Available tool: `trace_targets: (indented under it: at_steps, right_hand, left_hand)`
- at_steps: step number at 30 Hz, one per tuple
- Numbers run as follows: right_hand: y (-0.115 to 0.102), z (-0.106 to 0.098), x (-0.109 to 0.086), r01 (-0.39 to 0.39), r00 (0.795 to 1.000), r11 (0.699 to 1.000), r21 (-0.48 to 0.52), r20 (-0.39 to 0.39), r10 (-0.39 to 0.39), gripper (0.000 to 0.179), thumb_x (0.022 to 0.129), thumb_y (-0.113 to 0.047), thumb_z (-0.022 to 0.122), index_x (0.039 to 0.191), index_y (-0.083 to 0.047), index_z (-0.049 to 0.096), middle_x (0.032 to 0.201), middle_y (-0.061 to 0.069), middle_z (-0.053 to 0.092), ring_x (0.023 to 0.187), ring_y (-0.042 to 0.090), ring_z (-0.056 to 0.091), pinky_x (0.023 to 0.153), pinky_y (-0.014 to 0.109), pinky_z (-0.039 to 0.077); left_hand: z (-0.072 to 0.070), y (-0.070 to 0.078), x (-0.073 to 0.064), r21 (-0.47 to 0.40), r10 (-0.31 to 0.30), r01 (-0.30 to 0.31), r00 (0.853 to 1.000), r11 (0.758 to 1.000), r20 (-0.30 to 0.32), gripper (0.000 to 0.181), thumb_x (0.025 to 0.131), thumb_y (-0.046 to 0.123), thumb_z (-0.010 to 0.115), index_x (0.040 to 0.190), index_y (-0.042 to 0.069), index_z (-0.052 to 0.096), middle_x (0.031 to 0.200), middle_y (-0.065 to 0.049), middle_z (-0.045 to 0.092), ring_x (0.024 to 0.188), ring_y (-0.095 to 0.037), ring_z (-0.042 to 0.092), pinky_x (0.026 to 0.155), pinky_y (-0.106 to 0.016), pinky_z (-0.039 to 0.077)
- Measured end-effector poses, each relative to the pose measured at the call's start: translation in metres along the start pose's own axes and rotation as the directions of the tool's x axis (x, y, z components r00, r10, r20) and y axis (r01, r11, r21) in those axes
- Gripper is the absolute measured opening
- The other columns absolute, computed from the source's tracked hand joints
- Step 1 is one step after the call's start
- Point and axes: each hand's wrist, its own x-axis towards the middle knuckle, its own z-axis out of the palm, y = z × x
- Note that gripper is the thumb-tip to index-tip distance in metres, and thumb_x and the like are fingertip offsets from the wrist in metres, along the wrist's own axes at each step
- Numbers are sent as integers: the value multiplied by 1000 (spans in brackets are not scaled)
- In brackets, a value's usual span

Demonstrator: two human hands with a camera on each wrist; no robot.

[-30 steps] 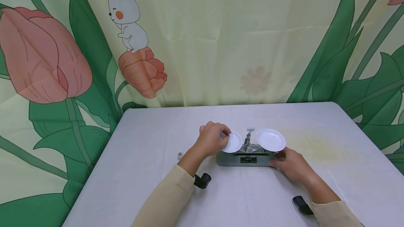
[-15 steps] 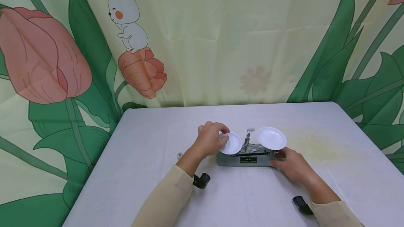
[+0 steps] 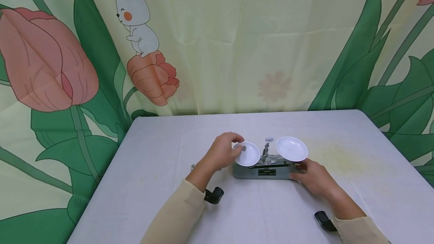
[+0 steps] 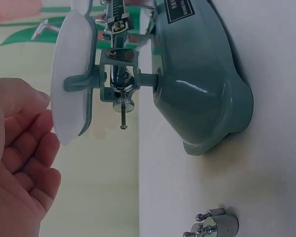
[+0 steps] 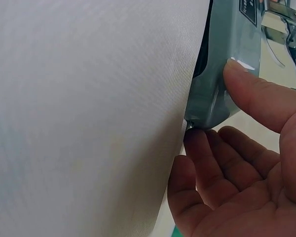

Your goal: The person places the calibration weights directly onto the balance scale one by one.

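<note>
A grey-green balance scale with two white pans stands at the middle of the table. In its left pan a small metal weight sits beside the thumb of my left hand. That hand hovers at the pan's left rim, thumb and forefinger apart. In the left wrist view its other fingers curl loosely beside the pan's underside. My right hand grips the right end of the base, thumb on the front face and fingers against the end. The right pan holds nothing.
Small metal weights with knobs stand on the table to the left of the scale, mostly hidden behind the left wrist in the head view. White cloth covers the table. A printed curtain hangs behind its far edge.
My left hand has let go of the small weight in the left pan and drawn back slightly. The left pan has sunk a little and the right pan has risen. My right hand stays put.
</note>
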Motion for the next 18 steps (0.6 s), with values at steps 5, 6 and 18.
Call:
trace_targets:
  at_steps: [5, 6, 18]
  right_hand:
    - [1, 0, 1, 2, 1000, 1000, 0, 0, -2, 68, 87, -20, 76, 139, 11, 44, 132, 35, 54, 122, 54, 49, 96, 68, 39]
    - [1, 0, 1, 3, 1000, 1000, -1, -1, -3, 68, 87, -19, 76, 139, 11, 44, 132, 35, 54, 122, 54, 50, 96, 68, 39]
    - [1, -1, 1, 5, 1000, 1000, -7, 2, -5, 68, 86, -21, 76, 138, 11, 45, 130, 35, 55, 122, 54, 50, 96, 68, 39]
  left_hand:
    - [-6, -6, -5, -6, 29, -30, 999, 1000, -33, 23, 95, 12, 68, 117, 7, 70, 114, -4, 67, 112, -22, 59, 98, -37, 48]
    - [-7, -7, -6, -9, 31, -31, 999, 999, -38, 23, 95, 12, 68, 117, 6, 70, 114, -5, 67, 112, -23, 60, 98, -38, 48]
    - [-17, -32, -19, -60, -52, 48, 996, 997, -68, 23, 95, 13, 68, 117, 6, 69, 112, -6, 67, 111, -26, 60, 96, -41, 50]
